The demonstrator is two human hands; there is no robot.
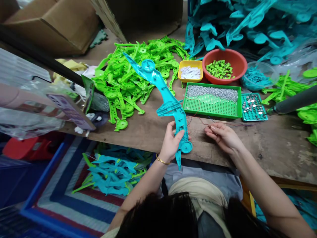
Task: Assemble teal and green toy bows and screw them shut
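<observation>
Obliquely, as seen from where I stand, the long, turquoise, moulded-plastic part (168, 97) lies between the person's two hands, above the front edge of the brown wooden table (279, 148). Its long axis slants from a far, left-hand tip, before the heap of lime-green plastic pieces (133, 74), to a near tip reaching past that front edge. The left hand (170, 142) is the nearer, closed about the part's lower stretch with the thumb across the upper face. The right hand (223, 135) stands apart, so that the part lies to its left, the lower stretch closest. Its thumb and forefinger are drawn together and the other fingers loosely curled; whether they pinch one of the thin red wires (202, 122), which run beside the near edge of the rectangular green perforated tray (213, 115), I cannot tell
</observation>
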